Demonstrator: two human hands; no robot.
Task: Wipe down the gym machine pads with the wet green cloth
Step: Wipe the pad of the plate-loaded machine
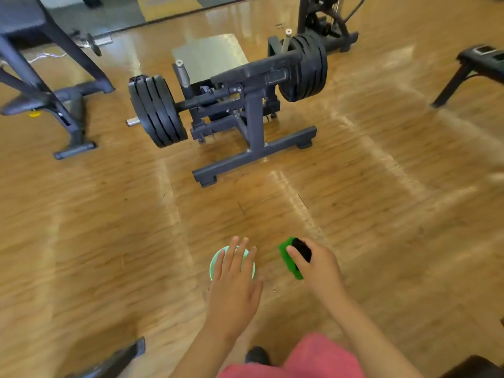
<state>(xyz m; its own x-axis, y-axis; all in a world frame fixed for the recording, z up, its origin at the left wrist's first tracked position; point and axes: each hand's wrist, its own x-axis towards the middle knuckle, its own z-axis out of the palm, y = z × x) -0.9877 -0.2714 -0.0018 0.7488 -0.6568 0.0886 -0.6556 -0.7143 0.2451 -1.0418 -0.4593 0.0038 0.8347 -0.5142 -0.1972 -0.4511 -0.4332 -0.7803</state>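
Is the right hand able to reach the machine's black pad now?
Probably not yet: the right hand, gripping the green cloth, is well short of the pad across bare floor. Nothing blocks it; stepping closer should do.

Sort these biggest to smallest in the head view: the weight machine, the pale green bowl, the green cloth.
1. weight machine
2. pale green bowl, green cloth: too close to call, both partly hidden.

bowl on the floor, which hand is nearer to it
Left. The left hand is spread directly over the bowl, covering most of it; the right hand is off to its right, holding the cloth.
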